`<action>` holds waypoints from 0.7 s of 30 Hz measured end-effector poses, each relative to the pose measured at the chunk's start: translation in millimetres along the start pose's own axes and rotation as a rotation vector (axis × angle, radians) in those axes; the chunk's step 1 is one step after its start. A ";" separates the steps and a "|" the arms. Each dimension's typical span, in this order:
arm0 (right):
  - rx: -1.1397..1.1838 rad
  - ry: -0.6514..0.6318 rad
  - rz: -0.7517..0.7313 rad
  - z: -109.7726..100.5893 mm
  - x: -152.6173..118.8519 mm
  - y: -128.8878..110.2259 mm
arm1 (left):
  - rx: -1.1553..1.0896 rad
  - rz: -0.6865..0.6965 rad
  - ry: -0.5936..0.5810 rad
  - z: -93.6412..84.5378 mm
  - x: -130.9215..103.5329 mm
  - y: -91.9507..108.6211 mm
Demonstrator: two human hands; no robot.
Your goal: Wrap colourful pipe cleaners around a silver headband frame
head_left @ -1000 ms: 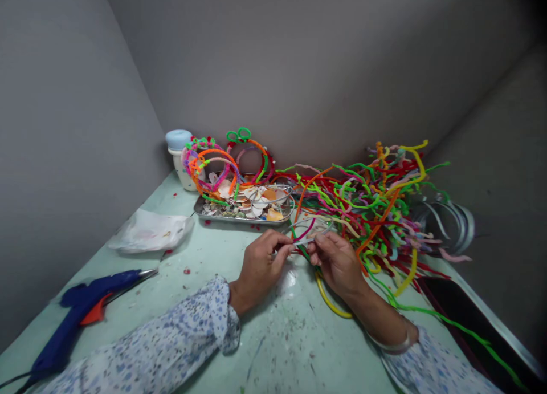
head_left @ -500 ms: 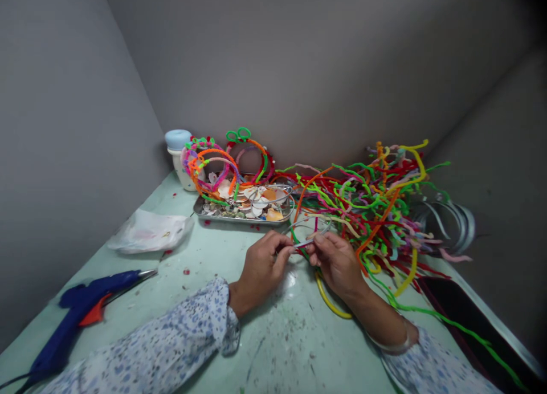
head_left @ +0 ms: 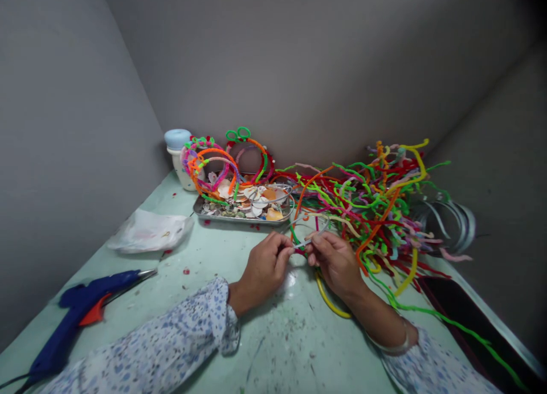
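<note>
A pale green table [head_left: 277, 340] bears a tangled heap of bright fuzzy stems [head_left: 356, 197] on the right. Nearer, a person's left hand [head_left: 264, 268] and right hand [head_left: 337, 263] face each other, each pinching a thin grey band [head_left: 302, 244] between thumb and fingers; a short stretch bridges the gap between the fingertips.

Left hand [head_left: 264, 264] and right hand [head_left: 337, 264] nearly meet, both closed in a pinch
</note>
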State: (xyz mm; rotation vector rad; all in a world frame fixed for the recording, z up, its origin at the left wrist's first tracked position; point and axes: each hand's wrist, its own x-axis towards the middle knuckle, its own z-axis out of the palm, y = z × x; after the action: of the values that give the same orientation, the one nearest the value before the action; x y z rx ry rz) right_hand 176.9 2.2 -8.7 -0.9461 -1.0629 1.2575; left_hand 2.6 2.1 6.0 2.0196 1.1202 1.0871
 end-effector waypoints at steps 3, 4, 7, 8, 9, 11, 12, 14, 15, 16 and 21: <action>-0.027 -0.002 -0.008 -1.4 -0.3 2.3 | -0.029 -0.015 -0.024 0.5 0.0 -2.3; -0.031 -0.002 -0.009 -1.8 -0.3 2.9 | -0.042 -0.020 -0.032 0.7 0.1 -3.1; -0.036 0.002 -0.017 -2.5 0.4 4.1 | -0.109 -0.047 -0.031 1.6 0.6 -4.6; -0.035 0.005 -0.022 -2.6 0.6 4.2 | -0.137 -0.059 -0.024 1.7 0.8 -4.6; -0.034 0.010 -0.027 -2.5 0.9 4.1 | -0.163 -0.066 -0.018 1.6 1.1 -4.2; -0.037 0.016 -0.037 -2.1 1.1 3.6 | -0.194 -0.062 -0.018 1.0 1.3 -3.0; -0.041 0.017 -0.042 -1.8 1.0 3.3 | -0.197 -0.052 -0.022 0.6 1.3 -2.3; -0.052 0.015 -0.047 -1.0 0.6 3.1 | -0.188 -0.035 -0.025 -0.2 1.1 -1.1; -0.058 0.015 -0.048 -0.6 0.2 3.2 | -0.181 -0.033 -0.022 -0.4 1.0 -0.8; -0.066 0.014 -0.049 -0.2 -0.1 3.4 | -0.174 -0.036 -0.013 -0.5 0.9 -0.8; -0.126 0.022 -0.090 2.5 -1.0 3.9 | -0.172 -0.075 0.064 1.1 1.7 -2.8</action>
State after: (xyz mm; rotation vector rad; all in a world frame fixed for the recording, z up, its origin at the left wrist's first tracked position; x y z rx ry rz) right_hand 173.5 1.6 -11.8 -0.9941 -1.1651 1.1146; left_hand 3.0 4.8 3.9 1.8078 1.0867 1.1751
